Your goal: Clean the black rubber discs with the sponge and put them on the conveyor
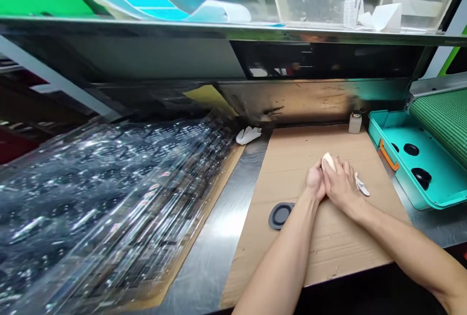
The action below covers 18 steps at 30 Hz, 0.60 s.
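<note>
My left hand point(314, 180) and my right hand point(342, 184) are pressed together above the cardboard sheet point(292, 159). Between them, a small cream-coloured rounded object point(328, 161) pokes out at the top; its lower part is hidden, so its kind cannot be made out. My fingers are closed around it from both sides. A crumpled white piece of cloth or paper point(361, 186) lies just beside my right hand. Close to my left forearm, a dark grey round part point(280, 215) with a recessed middle rests on the cardboard, partly covered by the arm.
Clear plastic trays point(120, 198) holding dark parts are stacked at left. A teal bin point(438, 159) with several black round parts stands at right, beside a green conveyor belt point(445, 115). A small bottle point(355, 123) and a white crumpled wipe point(248, 135) sit toward the back. A shelf point(233, 30) runs overhead.
</note>
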Motion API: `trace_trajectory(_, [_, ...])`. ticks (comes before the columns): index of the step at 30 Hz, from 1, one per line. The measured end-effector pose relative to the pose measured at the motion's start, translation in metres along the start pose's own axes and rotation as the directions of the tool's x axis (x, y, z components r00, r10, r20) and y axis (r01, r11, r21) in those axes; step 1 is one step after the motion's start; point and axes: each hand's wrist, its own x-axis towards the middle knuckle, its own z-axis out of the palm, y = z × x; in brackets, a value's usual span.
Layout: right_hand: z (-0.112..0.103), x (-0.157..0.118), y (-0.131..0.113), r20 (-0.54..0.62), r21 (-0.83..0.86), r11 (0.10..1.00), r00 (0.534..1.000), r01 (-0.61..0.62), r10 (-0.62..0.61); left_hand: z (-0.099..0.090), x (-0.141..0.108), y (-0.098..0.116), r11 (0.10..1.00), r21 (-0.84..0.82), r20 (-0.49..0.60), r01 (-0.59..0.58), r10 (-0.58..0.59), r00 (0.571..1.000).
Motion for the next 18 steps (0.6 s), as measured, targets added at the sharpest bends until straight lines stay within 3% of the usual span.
trace_trajectory(10, [0.003,0.009,0.006,0.054,-0.037,0.998,0.997,-0.058,0.060,-0.005,0.004,-0.005,0.998,-0.041,-0.028,-0.057,0.056,0.998])
trace_trajectory(14, [0.000,0.006,0.004,0.069,-0.060,0.998,0.998,-0.001,0.005,-0.007,0.007,-0.003,1.000,-0.014,0.007,-0.014,0.014,1.000])
trace_trajectory(18, [-0.004,0.008,0.004,0.072,-0.087,0.995,0.996,-0.047,0.053,-0.006,0.006,-0.003,0.999,-0.025,-0.011,-0.030,0.030,0.999])
